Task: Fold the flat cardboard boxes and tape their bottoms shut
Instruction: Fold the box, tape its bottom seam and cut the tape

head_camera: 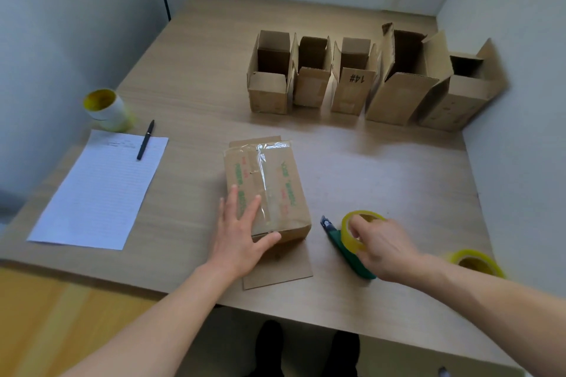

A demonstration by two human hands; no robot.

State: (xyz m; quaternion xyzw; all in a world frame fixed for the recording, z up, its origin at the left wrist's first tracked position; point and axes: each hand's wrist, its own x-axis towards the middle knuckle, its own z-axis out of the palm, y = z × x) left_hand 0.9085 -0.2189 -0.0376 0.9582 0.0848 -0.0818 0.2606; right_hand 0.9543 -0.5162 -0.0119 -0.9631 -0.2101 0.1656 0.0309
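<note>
Head view: five folded boxes [352, 86] stand upper right; left hand [242, 236] presses flat on the taped sixth box [275, 174]; right hand [387, 249] grips tape roll [348, 237].

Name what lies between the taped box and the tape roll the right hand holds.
The head view shows a green knife beside the tape roll; bare table up to the box.

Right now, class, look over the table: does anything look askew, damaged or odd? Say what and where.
The clear tape on the box under the left hand is wrinkled and bunched near its far end instead of lying flat along the seam. Nothing else stands out.
</note>
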